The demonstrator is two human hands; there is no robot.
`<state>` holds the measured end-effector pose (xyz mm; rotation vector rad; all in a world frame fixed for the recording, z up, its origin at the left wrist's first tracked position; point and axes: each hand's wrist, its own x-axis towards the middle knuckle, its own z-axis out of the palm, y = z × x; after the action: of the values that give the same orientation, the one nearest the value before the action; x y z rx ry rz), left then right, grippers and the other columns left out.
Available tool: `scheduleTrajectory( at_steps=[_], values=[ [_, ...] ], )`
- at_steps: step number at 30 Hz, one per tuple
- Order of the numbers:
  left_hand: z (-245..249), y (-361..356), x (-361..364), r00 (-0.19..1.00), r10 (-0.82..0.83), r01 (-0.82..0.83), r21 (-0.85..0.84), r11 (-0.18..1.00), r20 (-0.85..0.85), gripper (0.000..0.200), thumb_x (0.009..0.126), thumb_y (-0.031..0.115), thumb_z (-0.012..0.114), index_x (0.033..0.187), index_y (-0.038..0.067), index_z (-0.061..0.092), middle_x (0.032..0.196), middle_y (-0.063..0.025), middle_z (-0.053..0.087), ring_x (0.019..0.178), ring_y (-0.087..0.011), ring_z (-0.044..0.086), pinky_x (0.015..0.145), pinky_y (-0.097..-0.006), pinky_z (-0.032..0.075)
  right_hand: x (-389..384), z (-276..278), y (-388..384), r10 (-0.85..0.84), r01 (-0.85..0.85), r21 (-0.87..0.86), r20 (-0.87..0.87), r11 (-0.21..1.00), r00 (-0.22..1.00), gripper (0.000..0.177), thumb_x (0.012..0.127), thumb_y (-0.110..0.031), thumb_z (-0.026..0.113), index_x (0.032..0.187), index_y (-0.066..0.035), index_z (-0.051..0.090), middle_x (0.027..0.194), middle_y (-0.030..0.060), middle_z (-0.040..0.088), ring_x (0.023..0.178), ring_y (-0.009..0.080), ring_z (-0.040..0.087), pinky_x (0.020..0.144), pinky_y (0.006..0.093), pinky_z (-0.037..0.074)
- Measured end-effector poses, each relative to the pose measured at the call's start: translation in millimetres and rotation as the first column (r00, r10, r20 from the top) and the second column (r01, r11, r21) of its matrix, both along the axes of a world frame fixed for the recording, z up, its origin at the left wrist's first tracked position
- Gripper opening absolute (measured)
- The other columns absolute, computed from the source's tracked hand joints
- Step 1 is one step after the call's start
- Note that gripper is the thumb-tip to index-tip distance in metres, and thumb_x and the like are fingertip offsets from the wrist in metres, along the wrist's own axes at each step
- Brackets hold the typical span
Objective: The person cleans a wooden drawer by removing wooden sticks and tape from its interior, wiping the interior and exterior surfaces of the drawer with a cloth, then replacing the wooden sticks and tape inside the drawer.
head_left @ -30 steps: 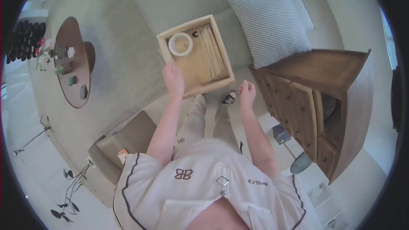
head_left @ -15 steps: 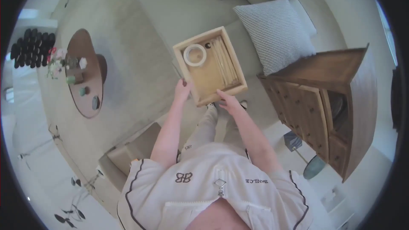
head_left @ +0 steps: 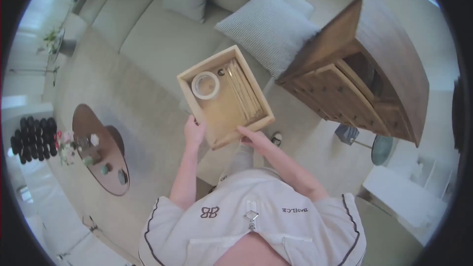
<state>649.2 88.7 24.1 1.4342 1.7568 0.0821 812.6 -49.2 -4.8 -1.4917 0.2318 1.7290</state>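
A shallow wooden drawer box (head_left: 222, 138) is held in the air in front of my body. My left hand (head_left: 195, 131) grips its left side near the lower corner. On its near wall, my right hand (head_left: 252, 137) is closed around the rim. Inside the box, a white tape roll (head_left: 205, 85) lies at the far left, with a small dark round item (head_left: 220, 72) beside it. Several long thin packs in clear wrapping (head_left: 243, 91) run along the right side.
Beyond the box is a light sofa (head_left: 162, 34) with a textured cushion (head_left: 268, 32). A wooden cabinet (head_left: 340, 93) with an opening in its front stands at the right. An oval coffee table (head_left: 111, 167) with small items is at the left, and a blue-grey box (head_left: 346, 134) is below the cabinet.
The view has turned and shifted, so the cabinet and sofa appear at new angles. In the picture the box sits lower and further left, still in both hands.
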Motion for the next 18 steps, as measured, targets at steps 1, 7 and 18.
scheduleTrajectory(
  at_steps=[1, 7, 18],
  values=[
    [10, 3, -1, 0.999, -0.019, 0.019, -0.007, 1.000, 0.033, 0.012, 0.073, 0.020, 0.052, 0.075, 0.009, 0.047, 0.072, -0.0031, 0.056, 0.064, -0.0151, 0.045, 0.061, -0.0268, 0.036, 0, 12, -7, 0.067, -0.066, 0.088, -0.006, 0.994, 0.998, 0.053, 0.070, -0.034, 0.071, 0.110, -0.005, 0.052, 0.104, 0.0042, 0.058, 0.093, 0.0139, 0.055, 0.080, 0.0261, 0.048],
    [48, -16, 33, 0.973, -0.178, 0.181, -0.006, 0.984, 0.150, 0.018, 0.069, 0.016, 0.051, 0.085, 0.008, 0.054, 0.087, -0.0037, 0.063, 0.073, -0.0145, 0.056, 0.066, -0.0262, 0.042, 11, 21, -72, 0.190, -0.224, 0.314, 0.133, 0.923, 0.973, 0.044, 0.075, -0.018, 0.066, 0.115, -0.006, 0.053, 0.112, 0.0057, 0.057, 0.105, 0.0166, 0.051, 0.093, 0.0300, 0.041],
    [88, -68, 106, 0.852, -0.503, 0.505, 0.031, 0.863, 0.143, 0.024, 0.066, 0.019, 0.049, 0.085, 0.006, 0.055, 0.087, -0.0086, 0.063, 0.074, -0.0183, 0.058, 0.064, -0.0295, 0.042, 51, 84, -171, -0.024, 0.037, 0.401, -0.037, 0.915, 0.999, 0.061, 0.084, -0.039, 0.056, 0.130, -0.006, 0.034, 0.127, 0.0089, 0.045, 0.114, 0.0250, 0.047, 0.091, 0.0357, 0.042]
  ],
)
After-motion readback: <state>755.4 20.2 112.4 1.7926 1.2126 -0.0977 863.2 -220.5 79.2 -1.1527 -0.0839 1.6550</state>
